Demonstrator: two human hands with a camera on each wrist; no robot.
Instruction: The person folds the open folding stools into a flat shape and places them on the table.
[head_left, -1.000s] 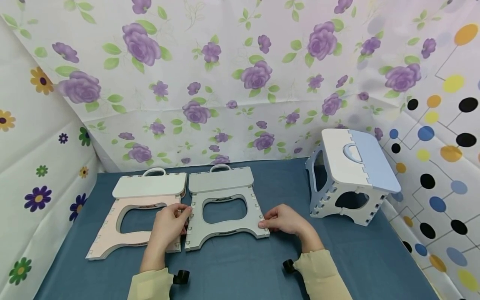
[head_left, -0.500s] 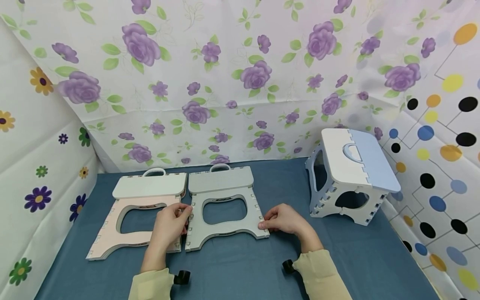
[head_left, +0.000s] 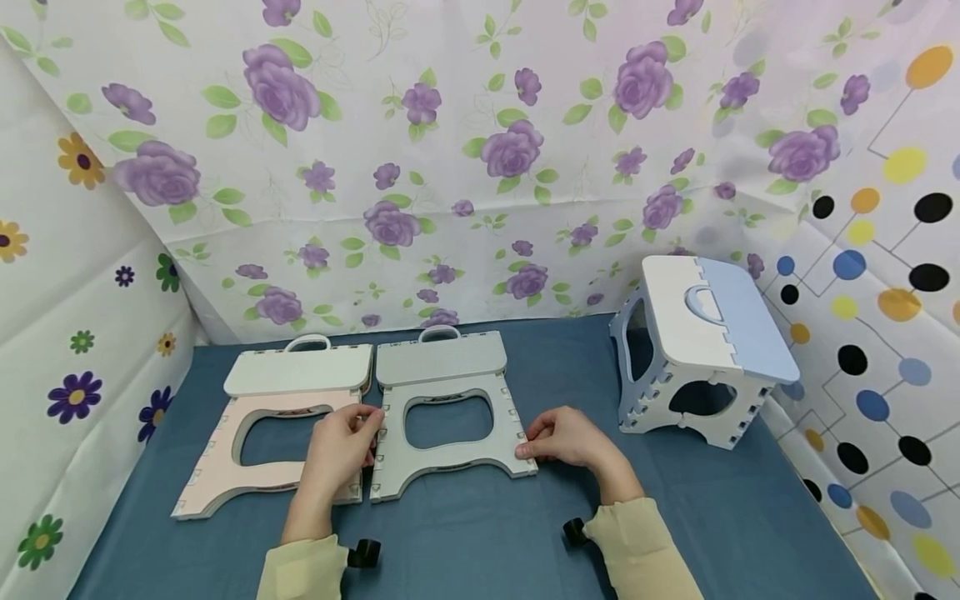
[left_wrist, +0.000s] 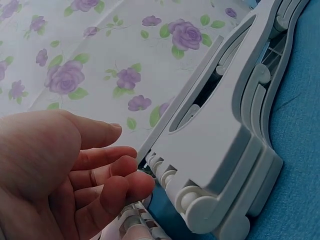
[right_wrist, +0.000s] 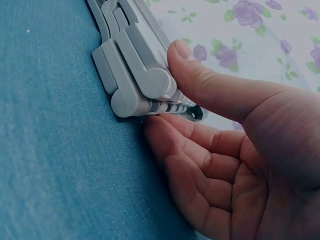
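A grey-white folding step stool [head_left: 450, 458] lies folded flat on the blue cloth, its handle toward the back wall. At its front right corner my right hand [head_left: 566, 437] pinches the edge: in the right wrist view the thumb [right_wrist: 200, 80] is on top and the curled fingers [right_wrist: 200, 165] are at the hinge side. My left hand [head_left: 337, 446] is at the stool's left edge, over the side of a pink folding stool [head_left: 217, 454]. In the left wrist view its fingers [left_wrist: 107, 192] are loosely bent beside the grey hinges [left_wrist: 187, 200], with no clear grip.
A blue and white folding stool [head_left: 712, 333] stands unfolded at the back right. The pink stool lies flat to the left, close beside the grey one. Blue cloth [head_left: 465, 550] covers the table. Patterned curtains [head_left: 450, 167] enclose the back and both sides.
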